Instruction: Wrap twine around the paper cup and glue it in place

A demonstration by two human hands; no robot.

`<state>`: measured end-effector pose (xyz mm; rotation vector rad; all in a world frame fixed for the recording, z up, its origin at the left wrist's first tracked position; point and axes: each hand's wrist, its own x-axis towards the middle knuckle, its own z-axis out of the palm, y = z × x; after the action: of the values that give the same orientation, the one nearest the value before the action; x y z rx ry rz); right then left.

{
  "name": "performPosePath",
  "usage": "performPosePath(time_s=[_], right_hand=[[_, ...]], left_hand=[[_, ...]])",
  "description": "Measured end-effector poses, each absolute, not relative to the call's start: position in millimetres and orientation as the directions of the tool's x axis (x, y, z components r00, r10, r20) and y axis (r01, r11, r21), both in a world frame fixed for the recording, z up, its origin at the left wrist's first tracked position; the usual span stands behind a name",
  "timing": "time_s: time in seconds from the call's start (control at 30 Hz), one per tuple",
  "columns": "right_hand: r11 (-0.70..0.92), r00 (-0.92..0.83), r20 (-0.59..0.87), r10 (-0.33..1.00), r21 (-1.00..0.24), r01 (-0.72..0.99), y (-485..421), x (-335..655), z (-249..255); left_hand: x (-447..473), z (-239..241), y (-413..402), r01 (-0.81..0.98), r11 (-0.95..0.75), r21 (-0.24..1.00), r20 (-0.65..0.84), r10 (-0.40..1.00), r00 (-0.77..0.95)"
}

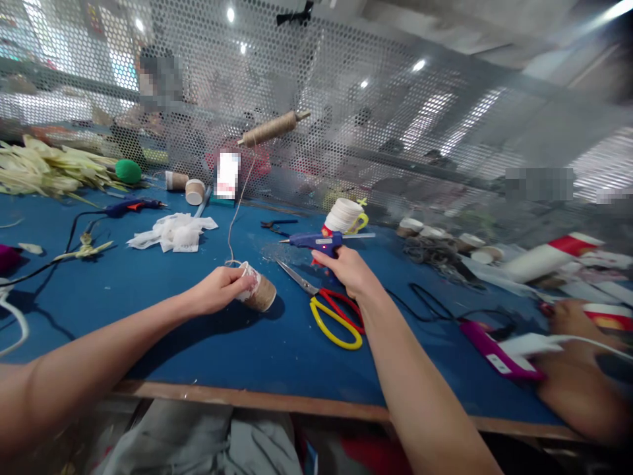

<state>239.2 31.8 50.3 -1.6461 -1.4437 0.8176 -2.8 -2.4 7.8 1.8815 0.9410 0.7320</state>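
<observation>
My left hand point(225, 290) grips a small paper cup point(264, 295), tilted on its side just over the blue table. Brown twine wraps part of the cup, and a strand point(236, 211) runs from it up to a twine spool point(274, 128) at the mesh panel. In my right hand point(350, 269) is a blue glue gun point(316, 242), its nozzle pointing left and a clear glue stick out of its back. Scissors point(336, 320) with one red and one yellow handle lie open between my hands.
Behind the glue gun stand stacked white cups point(345, 214). Left are white tissue point(173, 232), another glue gun point(133, 206), a green ball point(128, 171) and dried husks point(49, 165). A purple power strip point(499, 353) lies right, near another person's arm point(578, 369).
</observation>
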Motion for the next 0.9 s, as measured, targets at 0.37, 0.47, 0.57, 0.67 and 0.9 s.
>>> performPosePath(time_s=[0.37,0.47,0.57,0.67,0.9], right_hand=[[-0.100,0.175,0.018,0.984,-0.762,0.639,79.4,252.2,16.4],[-0.069,0.179,0.089,0.980,-0.691,0.720,80.2,248.6,22.1],[0.010,0.112,0.147,0.983,-0.649,0.761,65.1,230.8,38.8],[0.257,-0.226,0.133,0.965,-0.660,0.706,39.0,198.6,57.1],[0.378,-0.630,0.024,0.776,-0.818,0.434,6.3,150.6,62.6]], left_hand=[[-0.7,7.4,-6.9,0.308,-0.365,0.879,0.131,0.805,0.579],[-0.1,9.3,-8.4,0.314,-0.387,0.867,0.148,0.801,0.580],[0.7,12.2,-10.7,0.330,-0.437,0.837,0.178,0.786,0.592],[1.5,13.5,-13.3,0.338,-0.501,0.797,0.210,0.754,0.622],[0.0,12.1,-16.0,0.324,-0.538,0.778,0.217,0.714,0.666]])
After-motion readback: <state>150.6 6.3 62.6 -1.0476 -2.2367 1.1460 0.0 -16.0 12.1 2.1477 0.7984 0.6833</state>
